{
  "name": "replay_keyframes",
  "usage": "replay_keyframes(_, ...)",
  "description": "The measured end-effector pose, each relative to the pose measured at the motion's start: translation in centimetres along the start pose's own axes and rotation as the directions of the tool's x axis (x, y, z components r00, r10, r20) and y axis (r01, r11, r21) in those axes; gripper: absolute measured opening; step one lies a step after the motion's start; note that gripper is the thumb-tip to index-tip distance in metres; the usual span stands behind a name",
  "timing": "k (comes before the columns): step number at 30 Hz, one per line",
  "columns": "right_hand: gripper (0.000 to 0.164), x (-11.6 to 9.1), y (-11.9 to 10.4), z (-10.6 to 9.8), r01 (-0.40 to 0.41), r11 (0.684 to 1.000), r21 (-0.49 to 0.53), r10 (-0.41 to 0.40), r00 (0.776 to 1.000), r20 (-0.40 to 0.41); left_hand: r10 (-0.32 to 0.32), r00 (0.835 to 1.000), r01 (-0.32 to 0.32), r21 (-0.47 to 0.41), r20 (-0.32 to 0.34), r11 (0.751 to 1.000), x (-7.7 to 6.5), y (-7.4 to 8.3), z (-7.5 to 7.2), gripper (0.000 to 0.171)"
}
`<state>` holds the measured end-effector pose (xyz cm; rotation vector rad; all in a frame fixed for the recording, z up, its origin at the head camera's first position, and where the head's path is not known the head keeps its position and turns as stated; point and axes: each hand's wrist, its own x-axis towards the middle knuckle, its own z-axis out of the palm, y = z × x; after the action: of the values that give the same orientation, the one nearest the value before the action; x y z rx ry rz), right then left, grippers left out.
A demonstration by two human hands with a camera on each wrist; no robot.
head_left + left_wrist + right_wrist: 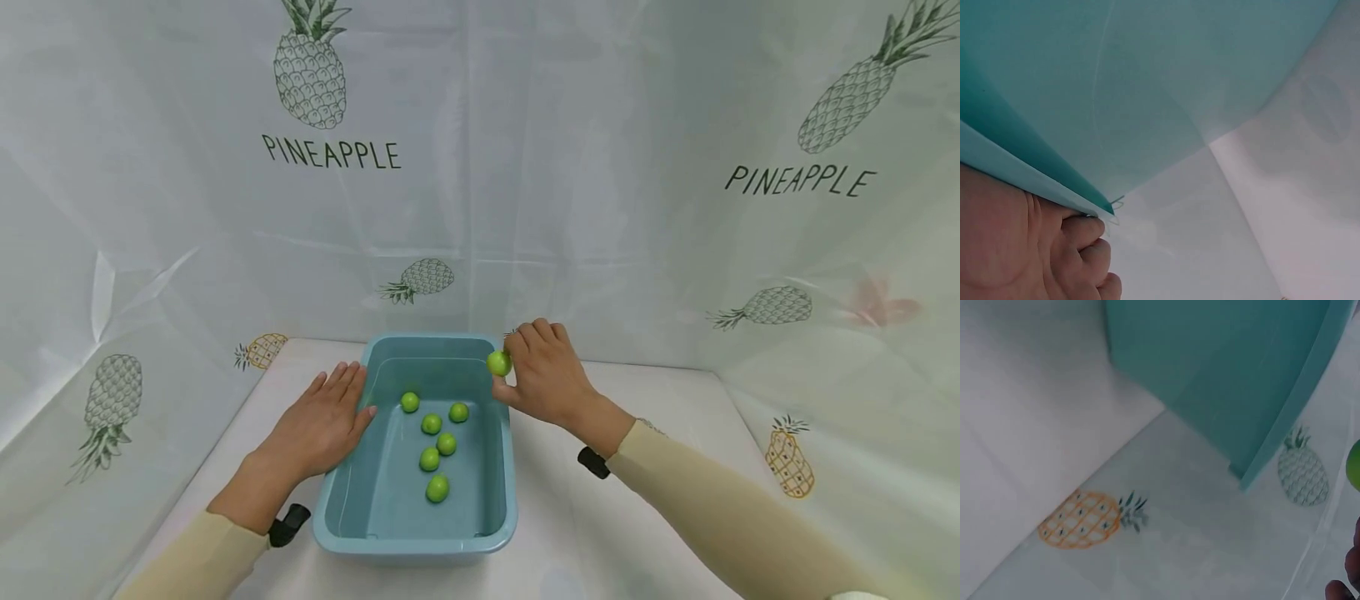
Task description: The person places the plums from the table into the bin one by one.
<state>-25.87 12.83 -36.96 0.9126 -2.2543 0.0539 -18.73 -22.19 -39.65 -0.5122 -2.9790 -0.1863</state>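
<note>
A light blue plastic basin (415, 546) stands on the table, with several small round green fruits (438, 488) lying on its floor. My left hand (318, 425) rests along the basin's left rim, its fingers straight and its thumb over the edge; the left wrist view shows the palm (997, 231) against the outside of the rim. Above the basin's far right corner, my right hand (547, 375) pinches one green fruit (498, 363) between thumb and fingers. Only a slice of that fruit (1354, 465) and some fingertips (1338, 591) appear in the right wrist view.
A white cloth covers the table (637, 500). Behind and around it hangs a pale curtain (570, 208) printed with pineapples. Black straps (289, 525) circle both wrists.
</note>
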Motion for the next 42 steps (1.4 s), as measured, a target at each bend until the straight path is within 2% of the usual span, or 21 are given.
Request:
replay_keyframes(9,0.036,0.8,-3.4,1.7,0.009,0.999,0.035,-0.015,0.985,0.17,-0.004,1.0,0.004,-0.015,0.014,1.0,0.0,0.0,0.1,0.07)
replay_keyframes(14,0.037,0.7,-4.1,2.6,0.004,0.999,0.042,-0.012,0.978,0.208,-0.006,1.0,0.006,-0.017,0.01,1.0,0.1,0.0,0.1,0.07)
replay_keyframes(21,0.035,0.6,-4.3,2.9,-0.046,0.997,0.068,0.027,0.966,0.257,-0.017,1.0,0.018,-0.036,0.019,0.999,0.1,0.0,0.1,0.07)
replay_keyframes(27,0.034,0.3,-4.4,3.0,-0.074,0.995,0.072,0.051,0.96,0.276,-0.024,0.999,0.025,-0.044,0.022,0.999,0.1,0.1,0.2,0.071)
replay_keyframes(34,0.043,0.0,-4.4,3.2,-0.081,0.996,0.026,0.072,0.967,0.243,-0.022,1.0,0.023,-0.055,0.021,0.998,0.1,0.1,0.2,0.071)
replay_keyframes(42,0.045,-0.1,-4.6,3.2,-0.104,0.994,0.02,0.095,0.961,0.26,-0.021,0.999,0.022,-0.069,0.024,0.997,0.0,0.1,0.1,0.071)
